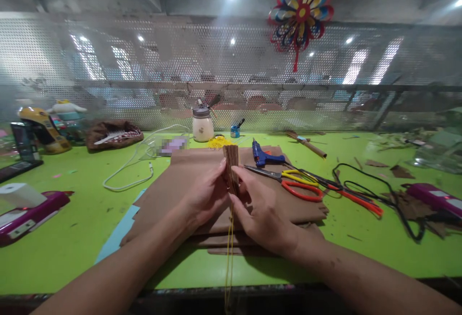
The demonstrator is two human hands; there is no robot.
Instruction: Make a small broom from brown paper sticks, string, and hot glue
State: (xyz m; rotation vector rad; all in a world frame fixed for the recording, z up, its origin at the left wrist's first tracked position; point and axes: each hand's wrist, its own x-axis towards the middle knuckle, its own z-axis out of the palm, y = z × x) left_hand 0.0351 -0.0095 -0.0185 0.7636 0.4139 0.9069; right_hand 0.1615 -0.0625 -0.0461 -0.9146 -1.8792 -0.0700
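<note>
Between my two hands stands a narrow bundle of folded brown paper [231, 155], its pleated edges facing up. My left hand [206, 198] is closed on its left side, fingertips along the folds. My right hand [263, 205] grips it from the right, thumb and fingers pinching near the lower part. A yellow cord [230, 247] hangs from the bundle down past the table's front edge. Under my hands lie large stacked sheets of brown paper [187, 165]. Scissors [301, 187] with red handles and a yellow-handled tool [299, 176] lie right of my right hand.
A blue glue gun [265, 155] rests on the paper's far right. Behind stand a jar with a grey lid [202, 124] and a small blue pot [235, 131]. Purple power strips [32, 214] lie at both sides. Black cable [393, 204] loops at right; a perforated screen [162, 64] rises behind.
</note>
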